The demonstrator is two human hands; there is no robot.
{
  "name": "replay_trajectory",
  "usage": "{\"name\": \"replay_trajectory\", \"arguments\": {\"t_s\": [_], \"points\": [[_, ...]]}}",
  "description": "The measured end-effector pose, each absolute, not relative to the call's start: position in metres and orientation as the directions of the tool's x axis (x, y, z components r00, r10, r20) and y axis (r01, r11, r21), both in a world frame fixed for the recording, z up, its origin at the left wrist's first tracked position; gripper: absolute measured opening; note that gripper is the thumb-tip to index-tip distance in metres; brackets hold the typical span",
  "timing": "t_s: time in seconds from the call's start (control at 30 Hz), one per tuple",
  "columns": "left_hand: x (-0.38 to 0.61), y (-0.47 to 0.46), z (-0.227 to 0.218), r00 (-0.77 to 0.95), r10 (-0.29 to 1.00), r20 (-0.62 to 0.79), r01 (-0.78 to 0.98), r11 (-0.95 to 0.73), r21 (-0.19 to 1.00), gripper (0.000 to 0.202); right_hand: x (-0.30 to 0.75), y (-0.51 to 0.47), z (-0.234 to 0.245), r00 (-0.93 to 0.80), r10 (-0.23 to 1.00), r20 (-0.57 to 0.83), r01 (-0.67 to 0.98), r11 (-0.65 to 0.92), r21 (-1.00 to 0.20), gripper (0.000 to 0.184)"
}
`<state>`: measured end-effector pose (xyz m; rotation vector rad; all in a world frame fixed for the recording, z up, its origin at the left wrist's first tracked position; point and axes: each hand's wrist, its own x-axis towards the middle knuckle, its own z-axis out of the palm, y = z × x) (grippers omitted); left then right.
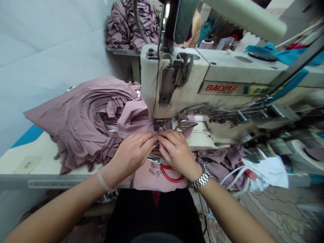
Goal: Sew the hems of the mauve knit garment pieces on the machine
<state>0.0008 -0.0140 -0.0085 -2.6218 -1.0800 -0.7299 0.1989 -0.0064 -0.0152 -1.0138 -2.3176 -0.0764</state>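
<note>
At the presser foot (158, 125) of a white sewing machine (177, 98), my two hands meet fingertip to fingertip over a piece of mauve fabric (134, 116). My left hand (134, 146), with a ring and a wristband, is closed, its fingertips pinching the fabric's edge. From the other side my right hand (176, 148), wearing a metal watch, pinches the same cloth just in front of the foot. Fingers hide most of the fabric edge. Red-handled scissors (172, 178) lie below my hands on a pink cloth-covered surface (145, 179).
A thick stack of mauve fabric pieces (83, 118) lies to the left on the machine table (47, 165). More mauve cloth (220, 162) and a white cloth (270, 170) lie at right. Behind, another fabric pile (131, 25) stands near a partly hidden person (194, 30).
</note>
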Motion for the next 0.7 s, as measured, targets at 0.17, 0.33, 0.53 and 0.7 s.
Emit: {"name": "replay_trajectory", "arguments": {"t_s": [0.17,0.33,0.53,0.7], "points": [[0.003,-0.008,-0.009,0.581,0.626,0.52,0.723,-0.69,0.022,0.027,0.204,-0.001,-0.012,-0.541,0.684,0.489,0.707,0.685,-0.177,0.028],[0.002,-0.004,-0.007,0.583,0.629,0.514,0.73,-0.683,0.008,0.029,0.209,0.004,-0.01,-0.56,0.686,0.465,0.687,0.698,-0.203,0.029],[-0.001,-0.004,-0.008,0.59,0.603,0.536,0.727,-0.686,-0.029,0.03,0.214,0.008,-0.013,-0.567,0.663,0.489,0.661,0.72,-0.21,0.03],[-0.002,-0.003,-0.01,0.594,0.609,0.525,0.724,-0.689,-0.019,0.032,0.216,0.008,-0.015,-0.558,0.658,0.506,0.667,0.718,-0.199,0.031]]}}
